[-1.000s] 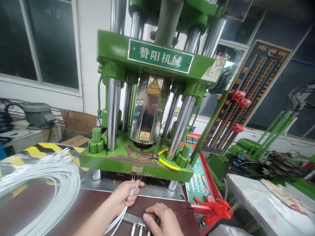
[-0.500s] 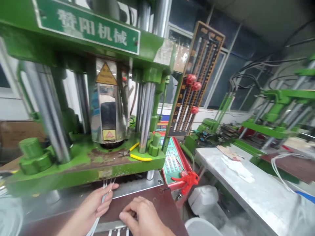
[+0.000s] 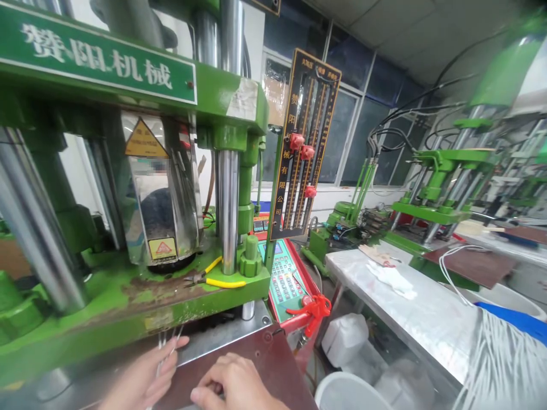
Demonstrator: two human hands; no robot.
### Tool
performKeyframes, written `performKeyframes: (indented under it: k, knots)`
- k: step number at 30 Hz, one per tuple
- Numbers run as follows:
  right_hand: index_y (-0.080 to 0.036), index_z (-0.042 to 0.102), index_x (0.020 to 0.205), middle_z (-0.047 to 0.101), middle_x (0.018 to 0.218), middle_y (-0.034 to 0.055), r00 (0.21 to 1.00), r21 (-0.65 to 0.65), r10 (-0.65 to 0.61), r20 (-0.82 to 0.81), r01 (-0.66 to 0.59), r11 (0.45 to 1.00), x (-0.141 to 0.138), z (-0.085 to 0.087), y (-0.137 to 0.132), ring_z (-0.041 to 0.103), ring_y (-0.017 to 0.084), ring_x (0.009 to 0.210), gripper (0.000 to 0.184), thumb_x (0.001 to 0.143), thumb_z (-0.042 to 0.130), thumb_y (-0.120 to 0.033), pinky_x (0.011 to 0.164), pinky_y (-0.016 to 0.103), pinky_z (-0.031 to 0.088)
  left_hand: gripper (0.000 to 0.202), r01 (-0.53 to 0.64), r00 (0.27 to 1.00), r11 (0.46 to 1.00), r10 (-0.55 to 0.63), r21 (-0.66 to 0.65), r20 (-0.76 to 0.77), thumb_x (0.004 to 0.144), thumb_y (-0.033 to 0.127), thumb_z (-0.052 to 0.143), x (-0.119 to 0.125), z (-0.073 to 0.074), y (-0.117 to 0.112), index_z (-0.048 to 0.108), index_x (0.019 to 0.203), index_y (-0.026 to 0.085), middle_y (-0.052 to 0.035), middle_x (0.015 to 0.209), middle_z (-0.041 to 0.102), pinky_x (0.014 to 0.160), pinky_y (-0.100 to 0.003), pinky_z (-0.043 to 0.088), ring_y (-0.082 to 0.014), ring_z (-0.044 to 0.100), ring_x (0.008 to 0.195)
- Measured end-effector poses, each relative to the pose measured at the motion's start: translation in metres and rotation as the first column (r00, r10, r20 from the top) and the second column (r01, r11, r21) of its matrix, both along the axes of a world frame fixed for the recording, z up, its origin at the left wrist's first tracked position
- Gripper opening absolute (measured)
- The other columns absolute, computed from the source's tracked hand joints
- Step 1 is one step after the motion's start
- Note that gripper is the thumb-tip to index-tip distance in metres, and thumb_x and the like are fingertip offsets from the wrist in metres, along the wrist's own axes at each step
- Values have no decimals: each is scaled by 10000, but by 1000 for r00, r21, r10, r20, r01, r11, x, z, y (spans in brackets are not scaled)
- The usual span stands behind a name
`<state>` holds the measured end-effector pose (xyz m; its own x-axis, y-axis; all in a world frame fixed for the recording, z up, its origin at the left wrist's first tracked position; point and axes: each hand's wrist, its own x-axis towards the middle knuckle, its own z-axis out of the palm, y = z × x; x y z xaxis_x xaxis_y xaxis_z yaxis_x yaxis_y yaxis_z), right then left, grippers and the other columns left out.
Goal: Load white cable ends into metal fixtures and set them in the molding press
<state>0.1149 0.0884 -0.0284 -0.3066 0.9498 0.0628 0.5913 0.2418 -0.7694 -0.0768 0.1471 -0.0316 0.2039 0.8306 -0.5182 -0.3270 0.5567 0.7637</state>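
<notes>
My left hand (image 3: 156, 364), low in the view, is closed around a few thin white cables (image 3: 161, 350). Their upper ends stick up past the fingers, close under the front edge of the green press (image 3: 205, 299). To its right, my right hand (image 3: 233, 381) is held over the brown board (image 3: 282, 359), fingers curled and thumb near the index finger. Whatever lies under those fingers is hidden. Yellow-handled pliers (image 3: 224, 282) rest on the press bed, above and apart from both hands.
Right of the press stand a control panel (image 3: 282, 279) and a red air gun (image 3: 314, 312). A scale board (image 3: 304, 148) with red knobs rises above them. A metal table (image 3: 384, 319) carries a bundle of white cables (image 3: 504, 359). A white bucket (image 3: 342, 393) sits below.
The camera has turned right, so the press appears further left and the cable bundle on the table shows. Both hands keep much the same pose; the metal bar near them has dropped out of view.
</notes>
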Motion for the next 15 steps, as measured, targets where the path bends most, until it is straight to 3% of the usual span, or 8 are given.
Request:
performKeyframes:
  k: [4,9,12,15]
  knots:
    - [-271,635,835,601,769,-30,1000,3,7,6,-7,1000,0,-6,1,491,90,771,209,755,512,-419,747,210,321,423,15,1000,1000,-15,9,23,777,421,600,1,-1,0,474,1051,124,55,572,222,351,-153,84,-15,137,385]
    - [-298,615,844,588,808,-55,1000,30,6,-7,-6,1000,3,-13,-4,478,71,797,198,799,465,-419,734,203,297,304,5,1000,1000,-5,22,23,887,326,434,7,-4,-2,444,1055,73,60,517,239,326,-163,99,-32,138,352]
    - [-274,589,854,573,882,-49,1000,45,13,16,-14,999,5,-8,-5,464,73,859,262,858,370,-419,775,209,297,277,21,999,998,-24,62,42,894,281,420,8,-17,-3,455,1045,52,56,525,278,333,-162,94,-28,157,356]
    - [-223,553,835,548,892,-14,991,134,10,134,-29,991,1,-3,12,437,97,890,385,894,241,-441,806,237,308,254,31,996,993,-40,117,81,880,271,447,5,-37,0,474,1019,60,48,543,313,340,-163,101,-26,180,362]
